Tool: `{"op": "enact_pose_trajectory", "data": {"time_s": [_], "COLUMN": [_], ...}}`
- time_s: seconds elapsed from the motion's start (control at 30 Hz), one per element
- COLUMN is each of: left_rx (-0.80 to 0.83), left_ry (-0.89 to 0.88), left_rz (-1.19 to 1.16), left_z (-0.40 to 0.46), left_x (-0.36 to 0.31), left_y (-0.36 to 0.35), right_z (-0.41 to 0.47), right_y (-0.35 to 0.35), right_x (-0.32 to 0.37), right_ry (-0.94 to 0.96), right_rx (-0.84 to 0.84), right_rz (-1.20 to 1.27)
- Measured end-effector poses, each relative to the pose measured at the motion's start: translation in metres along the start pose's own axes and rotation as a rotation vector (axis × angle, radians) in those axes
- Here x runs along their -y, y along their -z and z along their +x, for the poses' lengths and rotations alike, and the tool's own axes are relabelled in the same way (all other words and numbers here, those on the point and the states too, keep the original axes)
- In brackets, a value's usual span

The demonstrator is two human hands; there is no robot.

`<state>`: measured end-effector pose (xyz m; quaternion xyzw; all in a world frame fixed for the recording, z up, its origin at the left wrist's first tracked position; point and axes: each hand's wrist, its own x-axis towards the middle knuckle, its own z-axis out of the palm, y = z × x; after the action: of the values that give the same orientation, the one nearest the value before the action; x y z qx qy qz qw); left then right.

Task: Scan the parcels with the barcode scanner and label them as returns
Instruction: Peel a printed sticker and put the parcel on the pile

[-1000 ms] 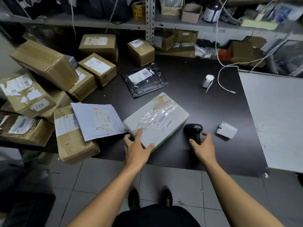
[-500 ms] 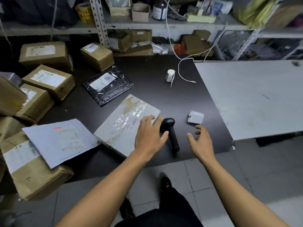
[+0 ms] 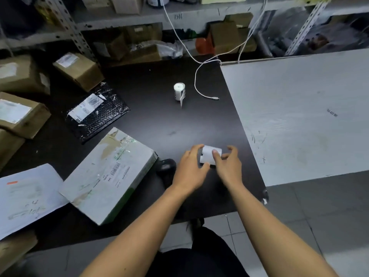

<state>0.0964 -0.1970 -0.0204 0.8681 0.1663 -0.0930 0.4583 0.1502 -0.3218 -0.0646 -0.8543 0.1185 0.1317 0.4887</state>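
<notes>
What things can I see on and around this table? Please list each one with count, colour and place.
taped parcel: 1, white, front left of dark table
bubble mailer: 1, black, behind it
paper envelope: 1, white, far left front
cardboard parcels: several, brown, left side
label roll: 1, white, table centre
cable: 1, white, right of roll
barcode scanner: 1, black, beside left wrist
small device: 1, white, between the hands
left hand, right hand: fingers on the device

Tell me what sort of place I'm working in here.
Likely a parcel stockroom or returns desk: taped cardboard parcels with shipping labels crowd the dark table, a label roll stands on it, and metal shelving holds more boxes.
</notes>
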Motion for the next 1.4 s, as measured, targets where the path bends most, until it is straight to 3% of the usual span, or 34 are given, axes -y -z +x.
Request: {"op": "enact_pose_trajectory", "data": {"time_s": [0.27,0.57,0.67,0.97,1.13,1.3,1.4], "left_rx": [-0.054,0.065,0.080,0.113,0.147,0.238,0.282], "left_ry": [0.188,0.349,0.345,0.252,0.260,0.228,0.198], "left_rz": [-0.109,-0.433,-0.555,-0.576,-0.534,-0.417,-0.383], "left_z": [0.020,0.021,0.019,0.018,0.021,0.023,0.024], "left_x": [0.005,0.012,0.013,0.016,0.016,0.018,0.015], "left_y": [-0.013,-0.038,-0.039,-0.042,-0.038,-0.040,-0.039], "right_z": [0.006,-0.006,-0.006,-0.003,-0.001,0.005,0.009], "right_y": [0.014,0.045,0.051,0.063,0.065,0.057,0.052], "right_x": [-0.015,-0.040,-0.045,-0.043,-0.043,-0.040,-0.038], "right_ry": [0.021,0.061,0.062,0.112,0.105,0.030,0.000], "right_rx": [0.138,0.375,0.447,0.581,0.569,0.325,0.267], "right_rz": [0.201,0.267,0.241,0.192,0.179,0.201,0.238]}}
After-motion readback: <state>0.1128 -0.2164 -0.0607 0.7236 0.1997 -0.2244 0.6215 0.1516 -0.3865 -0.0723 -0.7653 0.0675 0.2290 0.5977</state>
